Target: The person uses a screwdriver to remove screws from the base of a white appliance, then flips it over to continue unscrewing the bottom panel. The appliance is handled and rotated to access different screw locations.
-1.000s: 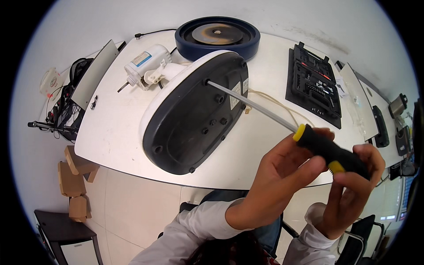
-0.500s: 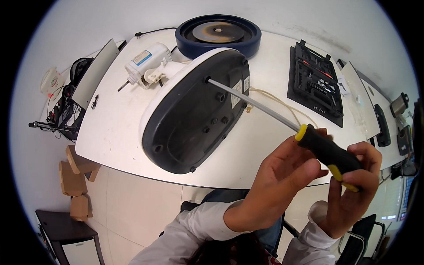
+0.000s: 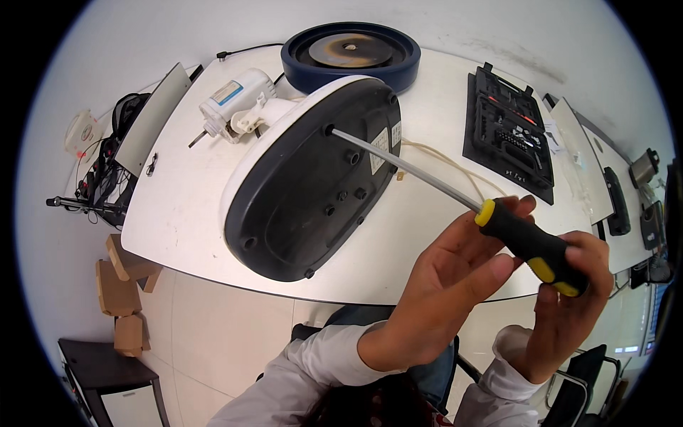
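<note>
A long screwdriver [image 3: 530,238] with a black and yellow handle reaches from my hands to the fan base [image 3: 292,192], its tip in a hole near the upper edge. The base lies tipped on its side, its black oval underside facing me. My right hand [image 3: 576,292] closes around the handle's rear end. Around the handle's front curl the fingers of my left hand [image 3: 452,277], thumb beneath. Behind the base, a white fan motor [image 3: 238,96] with a metal shaft lies on the table.
The white table [image 3: 185,206] carries a round dark blue part [image 3: 302,75] with a metal disc at the back. An opened black tool case [image 3: 509,135] lies to the right. A beige power cord [image 3: 455,165] runs beside the base. Cardboard boxes [image 3: 117,288] stand on the floor at left.
The screwdriver handle has turned, showing more of its yellow patch, and my right-hand fingers have shifted around it. The fan base has moved slightly left.
</note>
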{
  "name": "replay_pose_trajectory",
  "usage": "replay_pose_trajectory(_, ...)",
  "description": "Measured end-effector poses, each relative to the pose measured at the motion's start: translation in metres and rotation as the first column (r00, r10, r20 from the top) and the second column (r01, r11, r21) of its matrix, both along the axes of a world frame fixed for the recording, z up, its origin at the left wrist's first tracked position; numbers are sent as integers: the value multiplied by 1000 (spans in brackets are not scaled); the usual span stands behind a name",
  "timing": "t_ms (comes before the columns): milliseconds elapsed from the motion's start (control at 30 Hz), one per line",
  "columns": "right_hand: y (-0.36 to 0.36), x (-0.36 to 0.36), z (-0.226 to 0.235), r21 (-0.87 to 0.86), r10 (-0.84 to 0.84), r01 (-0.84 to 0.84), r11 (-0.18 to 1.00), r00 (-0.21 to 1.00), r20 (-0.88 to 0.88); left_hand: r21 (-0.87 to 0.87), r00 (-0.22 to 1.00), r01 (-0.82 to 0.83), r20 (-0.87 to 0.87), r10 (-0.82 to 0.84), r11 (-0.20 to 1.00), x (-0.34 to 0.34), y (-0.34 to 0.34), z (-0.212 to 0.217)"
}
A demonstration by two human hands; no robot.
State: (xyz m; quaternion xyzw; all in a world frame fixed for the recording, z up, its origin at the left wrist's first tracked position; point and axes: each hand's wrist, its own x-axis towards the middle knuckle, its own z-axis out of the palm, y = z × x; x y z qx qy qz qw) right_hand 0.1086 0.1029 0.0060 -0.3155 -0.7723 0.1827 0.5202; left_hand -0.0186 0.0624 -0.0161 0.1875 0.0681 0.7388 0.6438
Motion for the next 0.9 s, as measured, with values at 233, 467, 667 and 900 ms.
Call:
replay_pose_trajectory(233, 2, 4, 1, 261, 55, -94, 961, 987, 152, -55, 995, 22, -93, -27, 998, 1, 2, -5)
replay_pose_trajectory(467, -11, 1, 4, -307, 21, -54, 950, 994, -109, -80, 998, -7, -63, 2, 997, -2, 2, -3)
replay_pose_trajectory(667, 0, 5, -2, -11, 81, -81, 997, 997, -20, -3, 997, -41, -67, 41, 999, -2, -2, 0)
replay_pose_trajectory(900, 5, 8, 2, 199, 169, -205, 958, 969, 183, -63, 994, -53, -103, 46, 997, -1, -1, -6)
